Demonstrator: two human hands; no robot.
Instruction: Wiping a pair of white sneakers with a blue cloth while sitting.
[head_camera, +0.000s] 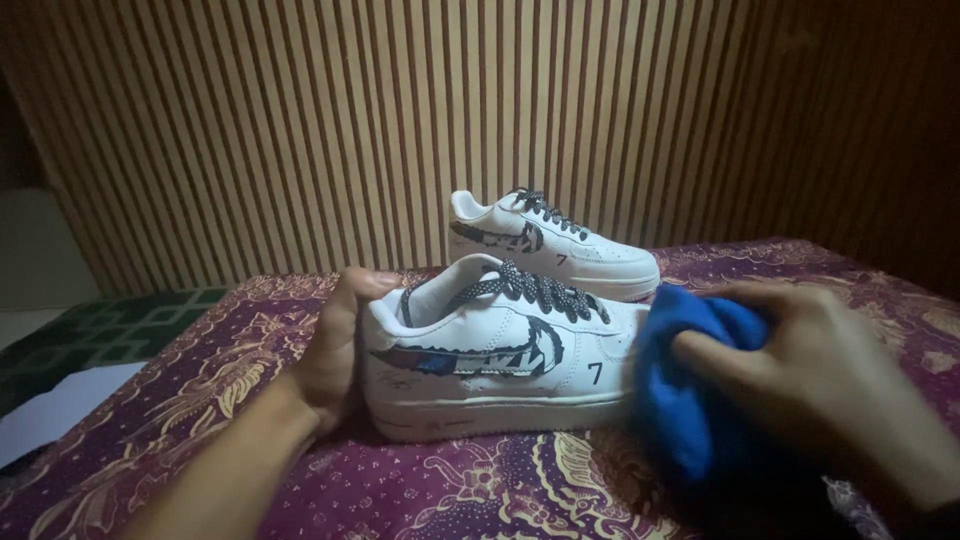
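Spreading beneath both sets of fingers: a maroon patterned cloth (480, 490) covering the surface, soft and likely to wrinkle under pressure. Rising well beyond the fingertips: a wall of vertical wooden slats (300, 130).

Sitting between the two hands: the near white sneaker (500, 360), side-on, toe pointing toward the right fingers, heel resting against the left. Standing behind it, farther from the fingers and untouched: a second white sneaker (555, 245) with the same speckled laces.

Bracing the near sneaker's heel: the left hand (335, 350), fingers partly curled round the back of the collar, thumb up along the heel edge, holding it steady rather than lifting. Bunching against the toe: a blue cloth (695, 385), soft and limp, gathered loosely under the right hand (820, 385), whose fingers are pressing down over it, closed enough to keep it wadded.

Judging by looks: light and fairly stiff in the sole, smooth and somewhat slippery on the white upper, prone to tipping if pushed from the toe. Seeming the safest hold: the heel counter, as now, or the sole edge, keeping fingers off the printed side panel.
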